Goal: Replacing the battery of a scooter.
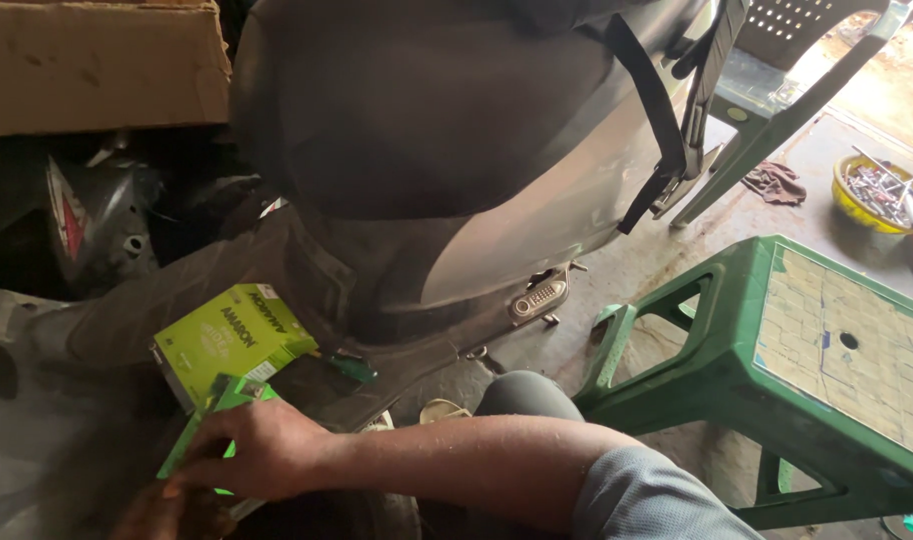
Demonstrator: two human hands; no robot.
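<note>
Green box (232,338), yellow-green top face, flap (209,420) hanging open, low left on scooter (427,150) floorboard. Right hand (252,448) gripping flap. Left hand (172,512) barely visible at bottom edge, grip unclear. Green stool (777,370) right; cardboard (97,60) top left.

Hands at green box beside scooter

Right hand (262,450) gripping flap of green box (232,345) low beside grey scooter (457,150). Left hand (172,512) just below, touching right, mostly hidden, grip unclear. Green plastic stool (717,350) near right. Yellow bowl (857,205) of metal tools far right. Cardboard box (97,60) top left. Green chair (777,110) behind scooter.
</note>
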